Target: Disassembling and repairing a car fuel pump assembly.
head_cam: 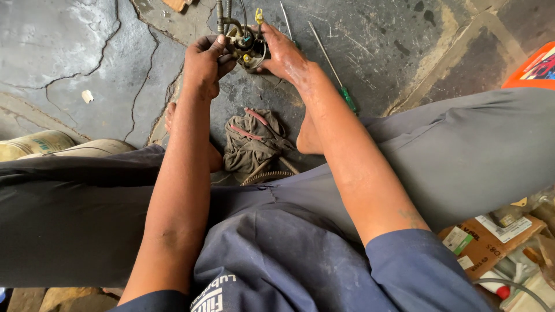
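Observation:
A small brass-and-metal mechanical part [245, 45] with tubes, wires and a yellow connector is held above the cracked concrete floor at the top middle. My left hand [205, 62] grips its left side with the fingers curled round it. My right hand [284, 55] holds its right side, thumb and fingers against the body. Both forearms reach out over my knees in dark grey trousers. Metal tubes rise from the part toward the top edge.
A green-handled screwdriver [334, 70] lies on the floor to the right of my hands. A crumpled dirty rag [251, 138] sits between my bare feet. Cardboard boxes and packets [491, 242] are at the lower right, an orange object [535, 66] at the right edge, sacks [40, 144] at left.

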